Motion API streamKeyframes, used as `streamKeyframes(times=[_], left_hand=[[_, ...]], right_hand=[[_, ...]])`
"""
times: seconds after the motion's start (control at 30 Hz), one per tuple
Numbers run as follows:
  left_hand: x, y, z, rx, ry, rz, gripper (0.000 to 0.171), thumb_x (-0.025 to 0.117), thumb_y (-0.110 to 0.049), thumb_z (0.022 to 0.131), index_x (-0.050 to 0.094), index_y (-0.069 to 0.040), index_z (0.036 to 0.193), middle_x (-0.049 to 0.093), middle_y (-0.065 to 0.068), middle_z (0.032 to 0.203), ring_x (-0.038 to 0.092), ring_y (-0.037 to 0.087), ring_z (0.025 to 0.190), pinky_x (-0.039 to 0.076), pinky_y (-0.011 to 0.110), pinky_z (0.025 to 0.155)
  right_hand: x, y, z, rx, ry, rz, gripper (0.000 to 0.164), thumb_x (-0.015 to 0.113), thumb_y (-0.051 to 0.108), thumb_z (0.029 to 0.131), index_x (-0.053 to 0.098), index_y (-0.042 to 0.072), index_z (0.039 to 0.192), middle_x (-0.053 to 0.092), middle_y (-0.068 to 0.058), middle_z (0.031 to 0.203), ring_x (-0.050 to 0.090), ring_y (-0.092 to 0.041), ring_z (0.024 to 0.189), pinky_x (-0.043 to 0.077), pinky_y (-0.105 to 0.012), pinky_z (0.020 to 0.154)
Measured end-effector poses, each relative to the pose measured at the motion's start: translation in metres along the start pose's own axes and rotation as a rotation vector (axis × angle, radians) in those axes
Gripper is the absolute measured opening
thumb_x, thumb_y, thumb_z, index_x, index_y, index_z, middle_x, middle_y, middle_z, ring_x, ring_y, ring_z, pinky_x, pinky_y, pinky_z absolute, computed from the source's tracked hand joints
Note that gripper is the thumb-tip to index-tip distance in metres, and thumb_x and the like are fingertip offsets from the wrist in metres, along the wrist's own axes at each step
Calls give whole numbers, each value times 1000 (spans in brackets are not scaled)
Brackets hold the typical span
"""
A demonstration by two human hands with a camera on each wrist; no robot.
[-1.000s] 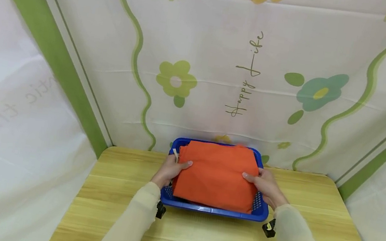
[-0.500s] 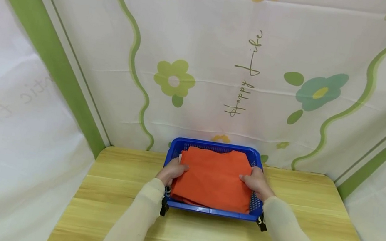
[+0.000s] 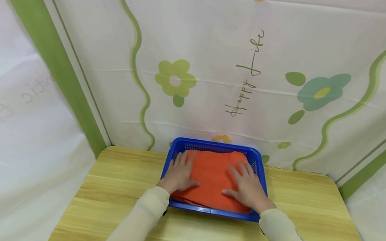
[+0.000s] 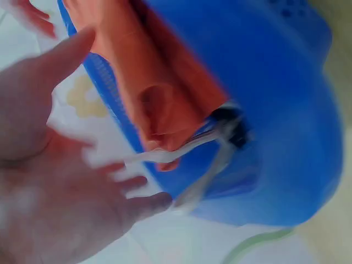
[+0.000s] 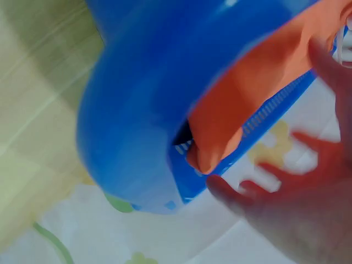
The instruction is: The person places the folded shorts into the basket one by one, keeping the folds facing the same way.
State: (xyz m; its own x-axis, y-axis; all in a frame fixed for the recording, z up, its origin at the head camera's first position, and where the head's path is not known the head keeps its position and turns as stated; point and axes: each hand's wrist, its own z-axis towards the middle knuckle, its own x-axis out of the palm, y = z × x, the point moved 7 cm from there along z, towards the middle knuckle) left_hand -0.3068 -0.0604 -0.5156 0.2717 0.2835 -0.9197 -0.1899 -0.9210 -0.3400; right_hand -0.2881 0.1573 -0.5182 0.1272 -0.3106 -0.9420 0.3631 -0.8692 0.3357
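A folded orange cloth [image 3: 212, 178], perhaps a garment, lies in a blue plastic basket [image 3: 214, 211] with perforated walls. My left hand [image 3: 179, 175] is spread over the cloth's left side, fingers apart and pointing toward the back wall. On the opposite side, my right hand [image 3: 248, 189] has its fingers spread in the same way. Neither holds anything; the wrist views show both palms, blurred, over the basket. Whether the fingertips touch the cloth, I cannot tell. In the left wrist view, a white strap [image 4: 190, 144] hangs by the cloth's edge, with something dark beside it.
The basket stands at the back of a wooden table [image 3: 204, 240], close against a white curtain [image 3: 212, 47] printed with flowers and lettering. More white fabric [image 3: 15, 117] with green bands encloses the left and right sides.
Both hands have let go of the orange cloth's sides and opened above it. The cloth has come to lie lower in the basket, slightly nearer the front.
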Motion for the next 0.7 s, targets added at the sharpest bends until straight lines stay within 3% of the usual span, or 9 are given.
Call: streamKeyframes(times=[0.1, 0.2, 0.27, 0.4, 0.5, 0.63, 0.7], left_hand=[[19, -5, -1, 36, 141, 224, 84, 52, -53, 102, 7, -21, 165, 4, 11, 170, 3, 37, 154, 10, 60, 121], [39, 0, 0, 2, 248, 293, 72, 39, -54, 106, 6, -30, 165, 0, 4, 171, -3, 34, 155, 3, 59, 122], [51, 7, 2, -20, 289, 307, 69, 34, -56, 107, 4, -33, 165, -4, 2, 171, -5, 34, 155, 0, 60, 122], [68, 19, 10, -30, 306, 312, 70, 31, -60, 106, 2, -34, 164, -7, 2, 170, -8, 34, 154, -1, 61, 121], [72, 21, 12, -34, 312, 315, 71, 30, -61, 105, 3, -34, 164, -7, 2, 170, -9, 34, 154, -1, 60, 121], [60, 13, 7, -24, 291, 304, 70, 31, -60, 106, 6, -32, 165, -1, 3, 171, -4, 34, 155, 0, 59, 122], [47, 7, 2, -3, 228, 278, 69, 33, -58, 106, 11, -29, 165, 5, 5, 170, 1, 34, 155, 2, 59, 122]], right_hand=[[17, 6, -5, -50, 175, -70, 78, 63, 54, 97, 35, 17, 160, 20, -29, 163, 9, -55, 148, 15, -75, 112], [32, 3, -9, -9, 311, -106, 74, 54, 56, 100, 31, 22, 161, 14, -29, 164, 5, -54, 149, 9, -71, 116], [40, 1, -10, 16, 354, -133, 72, 52, 55, 101, 30, 23, 162, 13, -29, 164, 6, -54, 149, 10, -69, 117], [49, -3, -9, 33, 384, -164, 69, 50, 54, 103, 30, 23, 162, 15, -30, 164, 9, -54, 149, 14, -68, 117], [52, -6, -8, 27, 385, -172, 69, 49, 54, 103, 31, 22, 161, 17, -30, 163, 11, -54, 148, 15, -68, 117], [47, -8, -8, 3, 348, -144, 68, 49, 53, 104, 31, 21, 161, 20, -30, 162, 14, -55, 148, 16, -67, 117], [37, -8, -9, -26, 284, -106, 68, 51, 51, 104, 33, 19, 161, 23, -30, 161, 16, -54, 147, 16, -68, 116]])
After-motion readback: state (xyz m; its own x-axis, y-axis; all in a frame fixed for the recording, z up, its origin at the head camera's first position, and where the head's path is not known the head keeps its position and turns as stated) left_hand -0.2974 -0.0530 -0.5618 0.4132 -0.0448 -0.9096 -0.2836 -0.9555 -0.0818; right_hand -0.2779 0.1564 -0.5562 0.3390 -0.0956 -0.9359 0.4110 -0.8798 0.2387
